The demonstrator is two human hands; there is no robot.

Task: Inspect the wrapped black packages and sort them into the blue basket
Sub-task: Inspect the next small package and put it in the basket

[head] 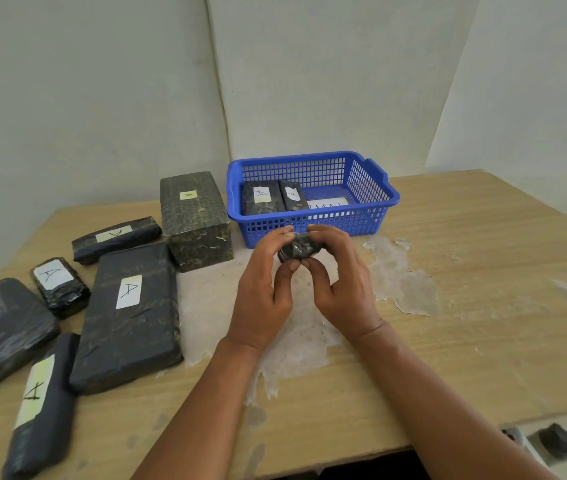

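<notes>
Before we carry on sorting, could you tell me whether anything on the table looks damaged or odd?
Yes: the table's wood-look surface has peeled away in ragged pale patches in front of the blue basket and beneath both hands.

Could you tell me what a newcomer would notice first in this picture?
Probably the two hands, left hand and right hand, holding a small black package mid-table, before the blue basket, which holds two labelled packages. More black packages lie at the table's left.
</notes>
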